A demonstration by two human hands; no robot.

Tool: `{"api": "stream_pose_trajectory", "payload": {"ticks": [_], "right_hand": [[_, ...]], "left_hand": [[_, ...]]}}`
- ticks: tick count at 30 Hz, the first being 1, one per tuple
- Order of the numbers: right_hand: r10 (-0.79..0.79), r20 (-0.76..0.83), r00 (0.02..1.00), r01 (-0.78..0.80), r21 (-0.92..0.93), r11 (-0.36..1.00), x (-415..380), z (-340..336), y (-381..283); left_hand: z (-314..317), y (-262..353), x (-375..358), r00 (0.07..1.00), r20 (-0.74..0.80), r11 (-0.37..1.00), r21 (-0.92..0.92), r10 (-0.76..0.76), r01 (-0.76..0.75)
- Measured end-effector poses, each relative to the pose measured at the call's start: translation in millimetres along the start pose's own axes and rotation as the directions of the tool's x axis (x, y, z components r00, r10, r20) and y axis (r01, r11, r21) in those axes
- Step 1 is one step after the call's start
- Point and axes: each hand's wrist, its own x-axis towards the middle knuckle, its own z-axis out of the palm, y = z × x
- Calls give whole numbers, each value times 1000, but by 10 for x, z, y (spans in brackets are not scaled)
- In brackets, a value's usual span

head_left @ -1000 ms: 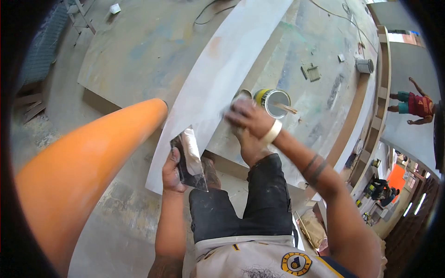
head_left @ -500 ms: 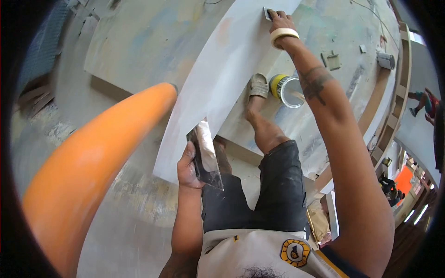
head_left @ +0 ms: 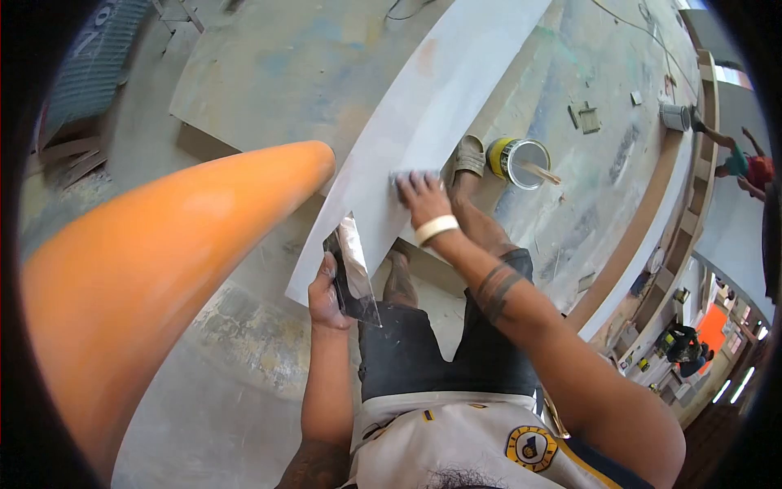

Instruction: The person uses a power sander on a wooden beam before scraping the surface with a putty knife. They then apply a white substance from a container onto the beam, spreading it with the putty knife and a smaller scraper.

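Note:
My left hand [head_left: 326,297] grips a dark flat plate [head_left: 360,308] by its edge, beside the panel's near end. On the plate lies a smooth whitish mass of filler [head_left: 351,251]. A long, curved white panel [head_left: 383,147] slants away from me, with a faint pinkish patch towards its far part. Against its right side, my right hand [head_left: 425,200] presses a thin grey spreader [head_left: 397,176], mostly covered by the fingers. A pale band [head_left: 436,229] circles my right wrist.
A large orange curved form [head_left: 195,212] rises close on the left. Right of my foot stands an open can [head_left: 500,160] with a stick across it. Small flat tools [head_left: 586,121] lie farther right, near a grey bucket [head_left: 674,116]. Another person [head_left: 745,165] is at far right.
My right hand has drawn the spreader along the panel from its far end towards me. My left hand still holds the plate in nearly the same place. The view has shifted slightly.

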Motion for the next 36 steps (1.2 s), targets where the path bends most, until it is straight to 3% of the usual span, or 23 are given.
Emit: {"api": "stream_pose_trajectory", "payload": {"ticks": [1, 3, 6, 8, 9, 12, 13, 15, 16, 19, 21, 22, 23, 24, 25, 26, 27, 28, 31, 32, 33, 35, 36], "right_hand": [[-18, 4, 1000, 18, 25, 1000, -163, 86, -140], [-50, 161, 986, 35, 92, 995, -431, -104, -431], [46, 445, 895, -237, 384, 893, -502, -484, -621], [-69, 85, 994, 25, 444, 896, -537, -839, -580], [-129, -99, 987, 159, 438, 885, -571, -1029, -542], [-403, -359, 842, 530, 408, 743, -692, -1613, -441], [-512, -384, 768, 630, 310, 712, -728, -1636, -391], [-567, -426, 705, 693, 244, 679, -722, -1581, -257], [-486, -501, 716, 672, 305, 675, -703, -1478, -126], [-272, -468, 841, 435, 287, 853, -402, -1572, 259], [-189, -364, 912, 285, 232, 930, -153, -1423, 693], [5, -392, 920, 177, 428, 886, -48, -1336, 863], [241, -339, 910, 43, 654, 755, 68, -1236, 1025], [462, -266, 846, -32, 840, 542, 184, -1142, 1185], [654, -78, 753, -90, 972, 219, 345, -1041, 1331], [722, -34, 691, -52, 994, 96, 488, -946, 1483], [779, 20, 626, -3, 1000, -24, 621, -908, 1622], [798, -40, 601, -83, 990, 112, 723, -858, 1745], [804, 27, 593, -12, 1000, -24, 1134, -593, 1976], [817, 83, 570, -112, 993, -23, 1252, -626, 2039], [825, -13, 565, -31, 999, 37, 1401, -647, 2076], [836, -23, 548, -149, 981, 125, 1638, -815, 2221], [842, -55, 537, -132, 980, 149, 1736, -867, 2310]], "left_hand": [[-99, 23, -13, 1000, 13, 1000, 3, -4, 4], [-220, 28, -53, 1000, -2, 1000, 0, -1, 1], [-322, 16, -91, 999, -30, 999, -15, -32, 32], [-392, 8, -69, 997, -11, 996, -54, -78, 77], [-357, -11, -71, 994, -19, 992, -70, -107, 106], [23, -84, -13, 974, -71, 975, -83, -214, 208], [74, -141, 65, 974, -39, 975, -26, -223, 222], [198, -240, 244, 969, 27, 965, 95, -247, 244], [313, -249, 334, 964, 167, 956, 242, -208, 164], [659, -118, 591, 924, 318, 961, 238, -213, 140], [756, -19, 724, 899, 379, 972, 168, -219, 166], [877, 20, 745, 903, 379, 978, 132, -202, 164], [1016, 11, 783, 914, 361, 977, 163, -187, 136], [1154, 2, 820, 923, 344, 975, 195, -172, 109], [1291, -7, 855, 933, 326, 970, 227, -156, 83], [1376, -44, 896, 940, 310, 969, 239, -144, 70], [1473, -81, 950, 947, 294, 966, 251, -133, 58], [1503, -106, 1035, 944, 292, 964, 252, -155, 80], [1741, -304, 1176, 963, 211, 940, 328, -168, 92], [1825, -377, 1222, 958, 213, 943, 309, -193, 121], [1936, -444, 1232, 963, 192, 945, 301, -190, 127], [2214, -601, 1282, 971, 151, 949, 285, -183, 134], [2290, -659, 1316, 962, 193, 954, 267, -191, 136]]}}
